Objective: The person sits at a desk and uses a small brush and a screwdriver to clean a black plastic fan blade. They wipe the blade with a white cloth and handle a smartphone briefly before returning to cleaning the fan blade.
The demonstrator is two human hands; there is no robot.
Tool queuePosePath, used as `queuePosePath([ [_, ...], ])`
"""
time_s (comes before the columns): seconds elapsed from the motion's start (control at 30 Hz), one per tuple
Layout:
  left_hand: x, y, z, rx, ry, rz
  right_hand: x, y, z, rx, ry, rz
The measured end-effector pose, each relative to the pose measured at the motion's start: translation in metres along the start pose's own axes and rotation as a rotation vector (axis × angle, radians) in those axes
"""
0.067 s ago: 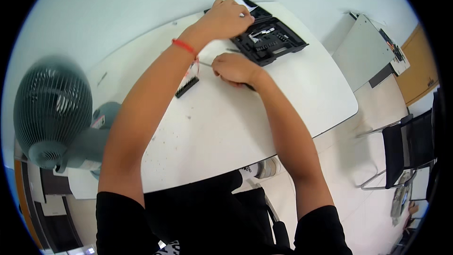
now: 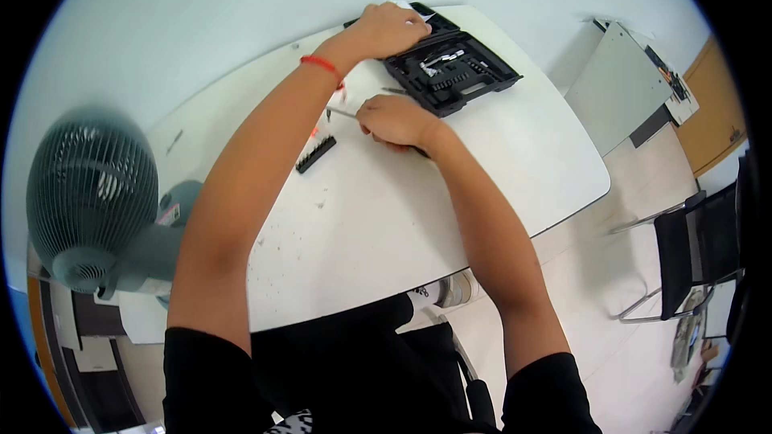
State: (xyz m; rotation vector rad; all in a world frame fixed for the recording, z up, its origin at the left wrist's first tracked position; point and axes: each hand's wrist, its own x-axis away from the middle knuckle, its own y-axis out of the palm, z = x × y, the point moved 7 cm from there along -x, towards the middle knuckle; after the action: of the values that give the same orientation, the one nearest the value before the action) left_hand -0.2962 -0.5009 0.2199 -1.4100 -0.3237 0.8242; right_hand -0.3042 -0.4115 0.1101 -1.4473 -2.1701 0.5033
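My right hand (image 2: 396, 120) is closed around a screwdriver. Its thin metal shaft (image 2: 342, 113) points left, and a bit of dark handle shows below the palm. Farther off, my left hand (image 2: 392, 30) hangs over the lid side of an open black tool case (image 2: 474, 84), fingers curled down; whatever they may hold is hidden. Silver pieces and a row of small sockets or bits sit in the case. Left of my right hand lies a black bit strip (image 2: 316, 154), with something small and red beside it, partly behind my left forearm.
A grey-green fan (image 2: 92, 193) stands at the left of the white table (image 2: 378, 217). A small thin item (image 2: 174, 141) lies near the back left. Specks are scattered near the front edge. A black chair (image 2: 675, 253) and a grey panel (image 2: 619, 84) are off to the right.
My left hand and wrist have shifted slightly up and to the right by the tool case. My right hand has barely moved, still holding the screwdriver.
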Motion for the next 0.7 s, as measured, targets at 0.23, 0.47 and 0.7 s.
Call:
queuePosePath([
  [0.23,-0.104,0.079,-0.057,0.389,-0.362,-0.254,-0.003,-0.006,-0.003,0.228,-0.112,0.029],
  [0.47,-0.092,0.085,-0.061,0.353,-0.339,-0.236,0.019,-0.013,-0.016,0.156,0.016,0.041],
  [0.7,-0.01,-0.056,-0.064,0.43,-0.262,0.529,-0.014,-0.006,0.019,0.166,-0.136,0.03],
])
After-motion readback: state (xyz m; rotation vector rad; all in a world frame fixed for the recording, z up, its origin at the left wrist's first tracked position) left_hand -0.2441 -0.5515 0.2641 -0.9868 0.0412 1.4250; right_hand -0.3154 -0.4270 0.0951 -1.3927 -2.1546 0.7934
